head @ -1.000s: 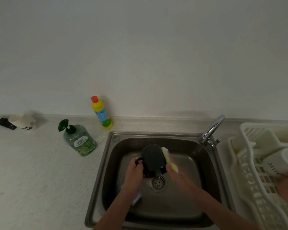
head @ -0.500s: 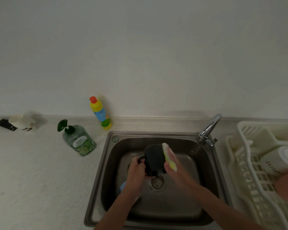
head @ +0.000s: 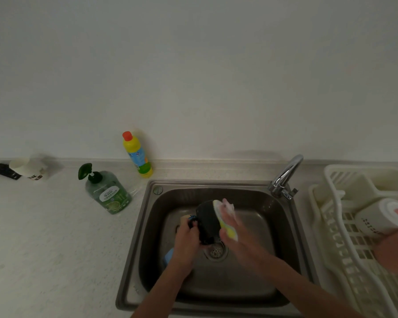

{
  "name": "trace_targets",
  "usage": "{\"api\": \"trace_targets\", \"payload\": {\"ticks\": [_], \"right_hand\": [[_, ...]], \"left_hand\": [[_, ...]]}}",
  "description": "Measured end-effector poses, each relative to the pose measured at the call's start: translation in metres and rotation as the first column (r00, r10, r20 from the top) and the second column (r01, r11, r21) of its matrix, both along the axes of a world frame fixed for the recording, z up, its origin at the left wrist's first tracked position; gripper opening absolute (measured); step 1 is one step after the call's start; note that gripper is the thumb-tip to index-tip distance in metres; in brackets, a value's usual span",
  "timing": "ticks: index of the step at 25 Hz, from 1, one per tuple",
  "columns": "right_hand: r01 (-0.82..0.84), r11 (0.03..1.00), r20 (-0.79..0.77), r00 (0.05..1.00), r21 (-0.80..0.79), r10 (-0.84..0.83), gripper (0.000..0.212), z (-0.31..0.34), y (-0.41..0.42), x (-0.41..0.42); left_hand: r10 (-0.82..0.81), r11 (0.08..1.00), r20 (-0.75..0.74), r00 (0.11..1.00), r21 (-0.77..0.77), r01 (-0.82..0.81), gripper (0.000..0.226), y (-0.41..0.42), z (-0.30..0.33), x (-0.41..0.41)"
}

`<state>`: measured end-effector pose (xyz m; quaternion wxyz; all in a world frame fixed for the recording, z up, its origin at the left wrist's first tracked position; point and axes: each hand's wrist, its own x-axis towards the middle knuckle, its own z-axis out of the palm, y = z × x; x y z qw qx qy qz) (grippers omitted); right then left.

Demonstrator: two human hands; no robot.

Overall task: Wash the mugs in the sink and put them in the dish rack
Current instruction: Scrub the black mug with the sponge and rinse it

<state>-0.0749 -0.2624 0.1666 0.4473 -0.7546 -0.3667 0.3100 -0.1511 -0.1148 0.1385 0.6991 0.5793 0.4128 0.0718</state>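
since a second ago the sponge (head: 225, 222) has slid down the black mug (head: 207, 220) held over the sink (head: 274, 210) drain, left hand (head: 187, 237) gripping its handle, right hand (head: 233, 228) pressing the sponge flat; scrubbing is underway, rinsing likely next before the dish rack (head: 336, 226).

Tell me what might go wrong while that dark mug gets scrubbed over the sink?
The left hand grips the black mug only near its handle while the right hand presses a sponge against it; it could slip and fall onto the blue mug lying in the sink below.
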Motion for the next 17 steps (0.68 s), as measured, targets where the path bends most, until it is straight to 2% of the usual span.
{"api": "trace_targets", "payload": {"ticks": [2,3,4,5,6,7,8,9,11,13,14,15,16,17], "right_hand": [[-0.080,0.985,0.352,0.927,-0.155,0.130,0.057,-0.004,0.009,0.003],[-0.080,0.981,0.404,0.903,-0.179,0.148,0.056,-0.003,0.014,0.007],[-0.066,0.988,0.344,0.933,-0.138,0.110,0.055,-0.001,0.016,0.013],[-0.006,0.998,0.175,0.984,-0.059,0.017,0.053,0.001,0.014,0.017],[0.071,0.997,-0.022,0.997,0.005,-0.071,0.049,0.001,0.011,0.022],[0.114,0.993,-0.190,0.976,0.014,-0.110,0.045,-0.001,0.006,0.024],[0.124,0.992,-0.259,0.959,0.015,-0.116,0.043,-0.003,0.001,0.021],[0.105,0.994,-0.233,0.968,0.020,-0.097,0.045,-0.005,-0.002,0.017],[0.002,1.000,-0.013,1.000,0.002,-0.002,0.052,-0.001,-0.001,0.009],[-0.100,0.990,0.242,0.963,-0.096,0.121,0.055,-0.002,0.006,0.009],[-0.101,0.984,0.307,0.941,-0.144,0.142,0.054,-0.002,0.010,0.012],[-0.087,0.987,0.295,0.947,-0.134,0.123,0.054,-0.001,0.013,0.018],[-0.045,0.996,0.186,0.981,-0.079,0.059,0.052,0.000,0.014,0.024],[0.016,1.000,-0.005,1.000,-0.017,-0.016,0.051,0.003,0.013,0.028]], "left_hand": [[-0.087,0.992,-0.014,0.996,0.090,0.088,0.018,-0.005,-0.001,-0.001],[-0.108,0.990,-0.019,0.994,0.094,0.109,0.018,-0.008,0.001,-0.002],[-0.098,0.993,-0.021,0.995,0.070,0.100,0.020,-0.010,0.002,-0.002],[-0.064,0.998,-0.018,0.998,0.027,0.065,0.022,-0.011,0.002,-0.001],[-0.019,0.999,-0.012,1.000,-0.031,0.019,0.024,-0.011,0.004,-0.002],[0.026,0.997,-0.004,1.000,-0.075,-0.026,0.025,-0.009,0.007,-0.002],[0.066,0.992,0.007,0.998,-0.104,-0.065,0.025,-0.005,0.008,-0.002],[0.083,0.991,0.015,0.996,-0.110,-0.081,0.025,-0.002,0.008,-0.001],[0.074,0.994,0.013,0.997,-0.076,-0.073,0.023,0.002,0.004,0.001],[-0.022,1.000,-0.007,1.000,0.020,0.022,0.023,-0.002,0.000,0.002],[-0.074,0.995,-0.025,0.997,0.059,0.075,0.023,-0.005,-0.001,0.001],[-0.100,0.992,-0.045,0.994,0.072,0.103,0.024,-0.009,0.000,0.000],[-0.092,0.994,-0.047,0.995,0.057,0.094,0.024,-0.011,-0.001,-0.001],[-0.048,0.999,-0.042,0.998,0.021,0.049,0.023,-0.012,-0.002,-0.002]]}}
